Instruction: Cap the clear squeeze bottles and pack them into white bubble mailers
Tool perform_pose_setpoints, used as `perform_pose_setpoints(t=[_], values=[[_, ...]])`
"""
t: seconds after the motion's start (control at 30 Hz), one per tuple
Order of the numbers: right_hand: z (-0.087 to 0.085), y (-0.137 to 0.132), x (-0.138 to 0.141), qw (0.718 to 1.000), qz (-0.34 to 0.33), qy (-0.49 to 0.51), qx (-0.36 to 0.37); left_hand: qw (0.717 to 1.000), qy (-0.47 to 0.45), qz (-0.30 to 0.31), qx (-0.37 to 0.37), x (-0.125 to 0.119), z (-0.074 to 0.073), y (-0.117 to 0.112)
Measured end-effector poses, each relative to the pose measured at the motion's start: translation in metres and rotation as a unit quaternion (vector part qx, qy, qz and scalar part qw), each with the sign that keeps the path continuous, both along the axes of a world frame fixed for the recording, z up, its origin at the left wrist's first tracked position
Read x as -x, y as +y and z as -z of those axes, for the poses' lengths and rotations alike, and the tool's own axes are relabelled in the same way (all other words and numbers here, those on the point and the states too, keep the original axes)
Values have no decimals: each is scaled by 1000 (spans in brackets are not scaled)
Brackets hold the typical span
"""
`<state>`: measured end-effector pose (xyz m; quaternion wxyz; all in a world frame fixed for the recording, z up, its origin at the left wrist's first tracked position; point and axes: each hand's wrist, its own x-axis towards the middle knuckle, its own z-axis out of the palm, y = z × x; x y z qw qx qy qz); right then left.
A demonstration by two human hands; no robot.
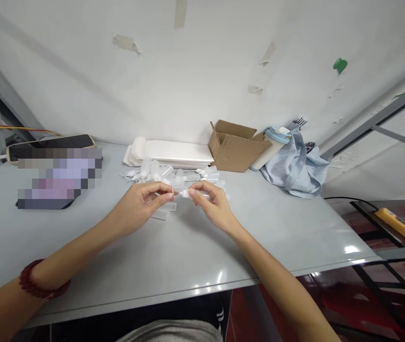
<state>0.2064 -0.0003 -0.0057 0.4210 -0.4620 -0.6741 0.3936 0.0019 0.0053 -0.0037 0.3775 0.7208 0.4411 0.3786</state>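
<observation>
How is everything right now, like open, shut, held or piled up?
Left hand: pinching a small white bit
Right hand: holding a clear tube
Other tubes: lying in a loose heap
White flat pieces: stacked
Cardboard box: open
Cup: blue lid on
Cloth bag: slumped
Back phone: screen dark
</observation>
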Motion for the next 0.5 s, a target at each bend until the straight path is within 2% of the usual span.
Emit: perform_pose_setpoints(t=[0.5], values=[[-1, -2, 0, 1000, -5, 9, -9, 1000, -16, 6, 23, 0, 2, 0]])
